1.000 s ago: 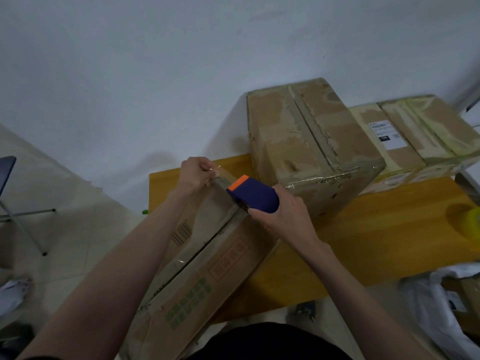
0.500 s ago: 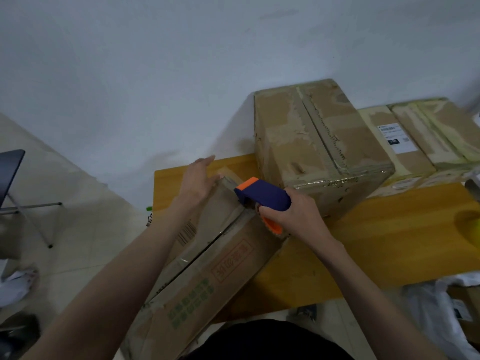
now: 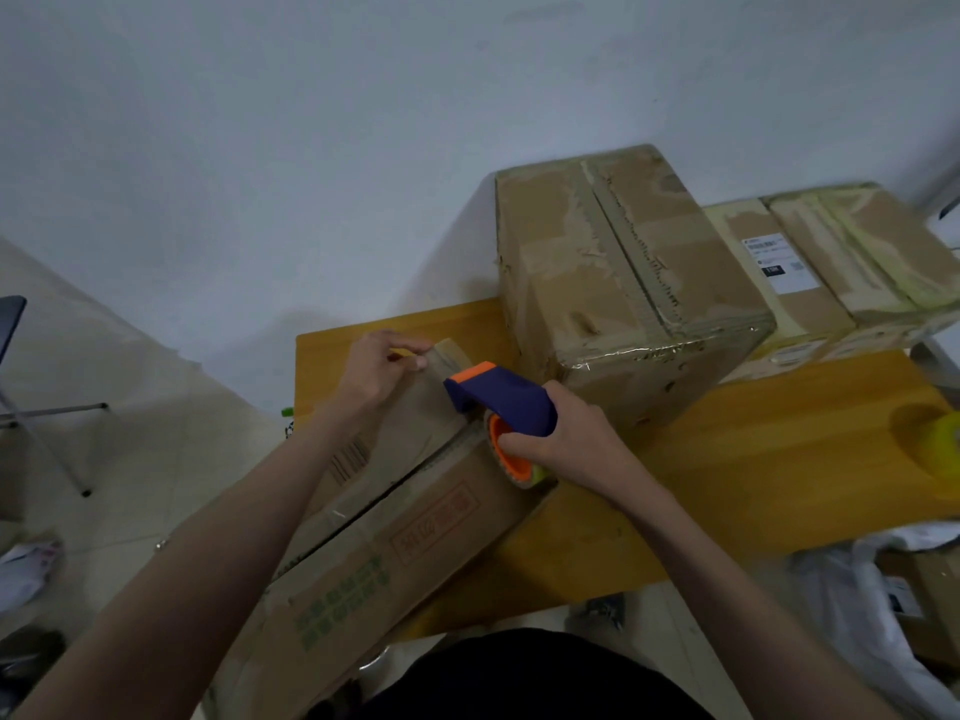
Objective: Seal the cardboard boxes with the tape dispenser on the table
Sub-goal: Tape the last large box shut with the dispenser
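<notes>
Support: wooden table (image 3: 779,459), yellow-brown top.
On it: long printed box (image 3: 415,537); tall worn box (image 3: 623,283); labelled box (image 3: 779,283); yellow tape roll (image 3: 943,439).

A plain white wall (image 3: 311,148) fills the upper view, meeting a pale tiled floor (image 3: 130,459) at left. A wooden table (image 3: 779,459) (honey-coloured, its near edge in shadow) stands against the wall. A dark chair (image 3: 21,387) on thin metal legs sits at the far left. The light is dim and even.
</notes>
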Demonstrator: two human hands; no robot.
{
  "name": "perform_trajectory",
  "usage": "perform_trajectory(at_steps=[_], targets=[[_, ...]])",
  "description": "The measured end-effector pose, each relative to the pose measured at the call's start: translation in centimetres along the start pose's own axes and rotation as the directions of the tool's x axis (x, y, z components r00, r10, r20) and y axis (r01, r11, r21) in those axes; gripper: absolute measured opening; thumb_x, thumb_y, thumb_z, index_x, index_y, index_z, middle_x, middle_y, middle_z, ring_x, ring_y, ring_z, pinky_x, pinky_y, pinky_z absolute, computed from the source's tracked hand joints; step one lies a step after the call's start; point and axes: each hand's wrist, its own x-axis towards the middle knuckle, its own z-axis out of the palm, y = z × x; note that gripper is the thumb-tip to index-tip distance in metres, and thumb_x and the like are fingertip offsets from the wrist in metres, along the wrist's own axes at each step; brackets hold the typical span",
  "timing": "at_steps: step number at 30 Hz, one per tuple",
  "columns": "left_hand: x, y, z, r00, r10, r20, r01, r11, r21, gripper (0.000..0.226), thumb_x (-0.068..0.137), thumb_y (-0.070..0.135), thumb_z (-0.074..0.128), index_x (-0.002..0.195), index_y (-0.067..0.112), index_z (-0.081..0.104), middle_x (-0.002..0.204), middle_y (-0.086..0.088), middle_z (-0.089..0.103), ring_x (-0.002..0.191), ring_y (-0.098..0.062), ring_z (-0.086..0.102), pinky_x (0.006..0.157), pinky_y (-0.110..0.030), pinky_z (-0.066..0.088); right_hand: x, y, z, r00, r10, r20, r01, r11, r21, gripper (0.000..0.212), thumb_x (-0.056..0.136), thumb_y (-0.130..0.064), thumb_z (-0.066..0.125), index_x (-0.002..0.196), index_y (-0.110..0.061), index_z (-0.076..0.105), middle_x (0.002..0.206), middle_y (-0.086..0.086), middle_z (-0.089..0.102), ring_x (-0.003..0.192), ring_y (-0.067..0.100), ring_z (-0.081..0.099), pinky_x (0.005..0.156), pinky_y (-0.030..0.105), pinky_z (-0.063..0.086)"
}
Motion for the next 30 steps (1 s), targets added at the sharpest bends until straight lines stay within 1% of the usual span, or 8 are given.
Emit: perform_trajectory(at_steps=[4,5,9,15,20,24,27,30], targets=[[-0.2,-1.0,-0.2,0.997,0.075,0.015,-0.076,0.993,0.087,0.024,0.083,0.012,0.079,0.106,0.019,0.079,0.115,0.004,0.055,0.085,-0.011,0.059,0.078,-0.006,0.041,-1.4,-0.1,1.9,1.0,-0.002,-0.004,0.002,1.0,-0.003,0.051,0.078,-0.061,0.073,0.101,-0.024,0.047,0.093,-0.003,0.05,0.079,0.011,0.05,0.059,0.024,0.036],[-0.3,-1.0,-0.2,0.997,0.08,0.018,-0.081,0.992,0.1,0.024,0.083,0.012,0.079,0.106,0.018,0.079,0.115,0.004,0.056,0.086,-0.011,0.059,0.078,-0.006,0.041,-1.5,-0.2,2.2,1.0,0.0,-0.018,-0.001,1.0,-0.02,0.053,0.077,-0.064,0.072,0.102,-0.024,0.047,0.094,-0.003,0.051,0.079,0.011,0.051,0.059,0.024,0.037],[-0.4,-0.5,0.0,1.0,-0.014,0.027,0.013,0.999,0.041,0.02,0.084,0.015,0.079,0.103,0.019,0.079,0.107,0.001,0.074,0.099,-0.009,0.064,0.088,-0.032,0.053,-2.1,0.0,2.4,0.997,-0.005,-0.071,0.0,0.998,-0.066,0.057,0.076,-0.068,0.07,0.104,-0.023,0.048,0.092,-0.003,0.055,0.077,0.015,0.057,0.06,0.027,0.045],[-0.2,-0.1,0.3,0.982,-0.188,0.0,0.188,0.982,-0.027,0.019,0.08,0.018,0.083,0.099,0.022,0.081,0.102,0.003,0.076,0.102,-0.009,0.066,0.088,-0.026,0.048,-3.2,0.2,2.5,0.99,-0.025,-0.14,0.013,0.996,-0.085,0.056,0.076,-0.067,0.07,0.103,-0.022,0.05,0.088,-0.004,0.059,0.073,0.012,0.061,0.064,0.034,0.056],[-0.2,0.4,0.3,0.984,-0.175,0.041,0.176,0.984,-0.002,0.017,0.082,0.018,0.081,0.099,0.021,0.081,0.102,0.002,0.076,0.105,-0.011,0.066,0.09,-0.024,0.046,-3.8,-0.2,2.8,0.986,-0.027,-0.163,0.015,0.997,-0.073,0.057,0.076,-0.066,0.071,0.105,-0.022,0.049,0.089,-0.004,0.059,0.075,0.013,0.061,0.065,0.035,0.057],[-0.4,1.9,0.6,0.978,-0.208,0.014,0.207,0.978,0.03,0.016,0.085,0.033,0.075,0.092,0.021,0.082,0.093,0.006,0.074,0.091,-0.006,0.063,0.076,-0.024,0.044,-3.8,-0.4,3.3,0.988,-0.003,-0.153,-0.006,0.998,-0.058,0.054,0.079,-0.063,0.072,0.104,-0.022,0.047,0.087,-0.006,0.057,0.071,0.009,0.059,0.057,0.025,0.048],[0.1,2.7,1.0,0.965,-0.261,0.004,0.261,0.965,-0.009,0.032,0.07,0.051,0.086,0.072,0.02,0.078,0.077,0.004,0.074,0.076,-0.011,0.066,0.065,-0.033,0.049,-3.8,-0.7,3.5,0.986,-0.007,-0.166,-0.005,0.997,-0.073,0.053,0.079,-0.062,0.073,0.102,-0.022,0.046,0.083,-0.006,0.056,0.067,0.009,0.056,0.054,0.022,0.039],[0.8,2.8,1.4,0.947,-0.32,0.036,0.321,0.946,-0.046,0.037,0.064,0.045,0.092,0.076,0.013,0.076,0.078,0.002,0.073,0.081,-0.016,0.068,0.07,-0.035,0.052,-3.9,-0.8,3.4,0.986,-0.012,-0.167,-0.001,0.997,-0.082,0.053,0.08,-0.061,0.073,0.103,-0.022,0.046,0.084,-0.008,0.055,0.067,0.007,0.055,0.054,0.021,0.038]])
